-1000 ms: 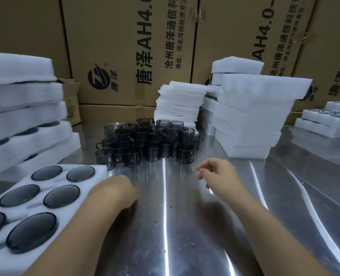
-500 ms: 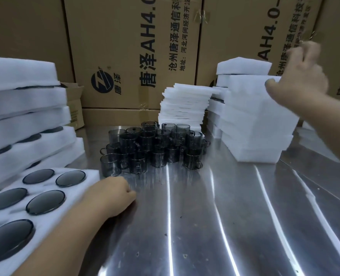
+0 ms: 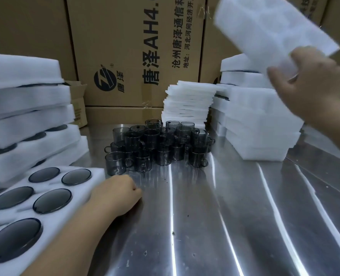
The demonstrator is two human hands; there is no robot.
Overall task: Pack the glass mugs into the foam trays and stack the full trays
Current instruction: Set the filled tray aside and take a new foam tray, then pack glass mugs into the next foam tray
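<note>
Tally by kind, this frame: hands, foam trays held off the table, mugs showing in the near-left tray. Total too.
hands: 2 (left hand, right hand)
lifted foam tray: 1
glass mugs in the near tray: 6, one cut by the frame edge
total: 9
The loose mugs overlap too much to count.

Bare table (image 3: pixel 234 216) centre; mugs (image 3: pixel 157 146) behind, foam stacks (image 3: pixel 260 124) flanking.

Empty foam tray (image 3: pixel 270 26) now aloft in right hand (image 3: pixel 312 84)
</note>
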